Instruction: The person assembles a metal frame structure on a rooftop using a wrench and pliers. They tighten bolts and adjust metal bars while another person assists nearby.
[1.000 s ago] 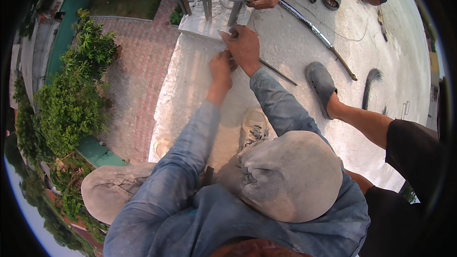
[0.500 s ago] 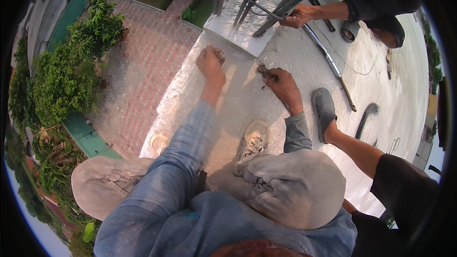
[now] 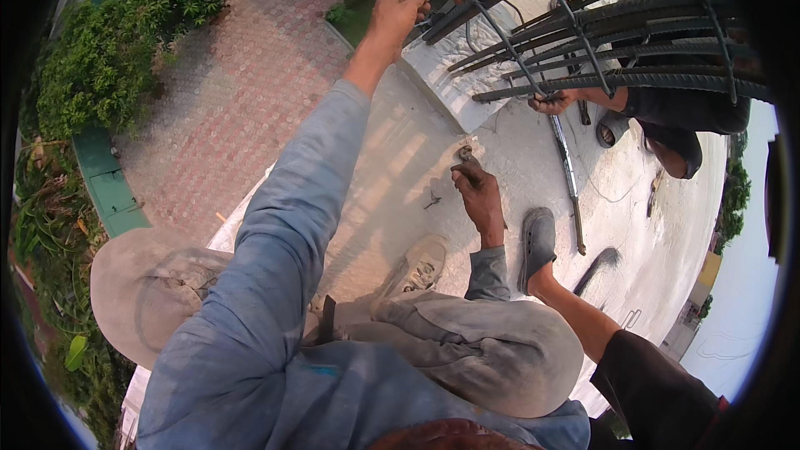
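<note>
Moved since the earlier frame, head view: left hand [image 3: 398,21], now farther out, beside the leftmost foot of the rebar cage [image 3: 658,77]; fingers curled, contents cannot be told. Right hand [image 3: 479,200], nearer: fingers grasping a dark hand tool [image 3: 466,155], by the near corner of the concrete plinth [image 3: 454,87]. Co-worker's hand [image 3: 554,102]: at the cage's near bar. Step, as judged: work at the cage foot; next move would call for a sure left hold and the tool brought to the bars.

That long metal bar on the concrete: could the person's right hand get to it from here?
Probably, with a stretch: bare concrete leaves a way from the right hand to the metal bar, past the grey clog's toe. The hand holds a dark tool, though.
</note>
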`<state>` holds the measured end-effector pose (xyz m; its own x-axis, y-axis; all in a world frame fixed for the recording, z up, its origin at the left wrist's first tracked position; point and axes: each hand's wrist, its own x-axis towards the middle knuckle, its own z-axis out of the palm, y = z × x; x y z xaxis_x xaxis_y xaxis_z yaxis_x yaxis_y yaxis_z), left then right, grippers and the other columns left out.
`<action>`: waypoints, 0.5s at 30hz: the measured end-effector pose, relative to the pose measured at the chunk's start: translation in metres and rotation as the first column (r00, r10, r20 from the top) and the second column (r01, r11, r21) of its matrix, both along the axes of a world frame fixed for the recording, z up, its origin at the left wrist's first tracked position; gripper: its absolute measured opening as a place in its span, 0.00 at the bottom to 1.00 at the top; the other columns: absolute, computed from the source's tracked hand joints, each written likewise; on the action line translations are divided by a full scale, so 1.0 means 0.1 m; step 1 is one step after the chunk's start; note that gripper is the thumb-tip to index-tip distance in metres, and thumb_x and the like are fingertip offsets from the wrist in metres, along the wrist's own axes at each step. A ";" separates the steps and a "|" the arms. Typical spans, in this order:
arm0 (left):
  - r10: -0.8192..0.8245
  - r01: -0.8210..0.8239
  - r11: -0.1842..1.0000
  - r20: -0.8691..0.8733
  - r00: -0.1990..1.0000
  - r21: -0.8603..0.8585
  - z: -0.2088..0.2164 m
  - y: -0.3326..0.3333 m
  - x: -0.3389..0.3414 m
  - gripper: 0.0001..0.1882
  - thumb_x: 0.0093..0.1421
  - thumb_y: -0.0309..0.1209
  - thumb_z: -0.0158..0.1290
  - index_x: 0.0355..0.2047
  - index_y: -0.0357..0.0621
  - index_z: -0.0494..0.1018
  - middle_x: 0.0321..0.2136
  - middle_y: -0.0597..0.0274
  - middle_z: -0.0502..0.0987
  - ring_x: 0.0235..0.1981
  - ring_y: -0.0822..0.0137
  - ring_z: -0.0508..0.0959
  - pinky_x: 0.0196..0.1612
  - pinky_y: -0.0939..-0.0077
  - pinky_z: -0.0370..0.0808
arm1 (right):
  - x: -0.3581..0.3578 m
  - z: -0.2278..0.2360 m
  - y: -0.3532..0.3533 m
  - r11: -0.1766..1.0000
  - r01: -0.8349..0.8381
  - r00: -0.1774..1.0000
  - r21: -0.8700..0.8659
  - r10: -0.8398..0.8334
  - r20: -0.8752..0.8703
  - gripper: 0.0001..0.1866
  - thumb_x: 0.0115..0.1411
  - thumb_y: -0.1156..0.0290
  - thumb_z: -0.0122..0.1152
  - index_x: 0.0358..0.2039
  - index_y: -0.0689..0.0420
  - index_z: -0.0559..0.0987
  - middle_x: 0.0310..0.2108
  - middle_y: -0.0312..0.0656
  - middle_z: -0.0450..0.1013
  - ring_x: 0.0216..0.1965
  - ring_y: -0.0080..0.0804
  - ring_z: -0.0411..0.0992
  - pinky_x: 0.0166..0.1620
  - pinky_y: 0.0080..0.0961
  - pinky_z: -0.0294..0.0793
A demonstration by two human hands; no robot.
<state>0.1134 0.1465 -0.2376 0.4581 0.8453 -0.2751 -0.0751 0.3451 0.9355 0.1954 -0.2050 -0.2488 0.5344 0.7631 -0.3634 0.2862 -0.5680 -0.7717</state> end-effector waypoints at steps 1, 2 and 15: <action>-0.030 0.030 1.000 -0.002 1.000 -0.003 0.00 0.02 0.02 0.18 0.71 0.44 0.54 0.49 0.45 0.82 0.44 0.67 0.84 0.44 0.72 0.78 0.47 0.70 0.71 | -0.02 -0.02 -0.01 1.000 -0.004 1.000 0.010 0.004 0.005 0.13 0.66 0.69 0.65 0.45 0.65 0.85 0.37 0.46 0.83 0.40 0.31 0.80 0.47 0.29 0.77; -0.073 0.073 0.997 -0.017 0.997 -0.004 -0.01 0.05 0.03 0.18 0.71 0.43 0.54 0.49 0.44 0.82 0.45 0.67 0.84 0.45 0.72 0.78 0.48 0.71 0.71 | -0.02 -0.02 -0.03 0.999 -0.020 1.000 -0.028 0.021 0.018 0.13 0.66 0.68 0.65 0.45 0.64 0.85 0.39 0.47 0.84 0.41 0.34 0.81 0.47 0.31 0.78; 0.469 -0.449 0.878 0.111 0.876 -0.166 -0.12 -0.67 0.02 0.08 0.66 0.31 0.58 0.37 0.37 0.78 0.29 0.67 0.78 0.30 0.73 0.75 0.36 0.77 0.73 | 0.04 -0.12 -0.09 1.000 0.015 0.999 -0.023 -0.014 0.040 0.15 0.66 0.67 0.64 0.46 0.65 0.85 0.40 0.53 0.84 0.43 0.41 0.82 0.49 0.33 0.77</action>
<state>0.1150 0.0797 -0.2496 0.0704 0.9308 -0.3588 -0.3847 0.3572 0.8512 0.1996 -0.2142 -0.2609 0.5594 0.7470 -0.3594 0.3082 -0.5899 -0.7464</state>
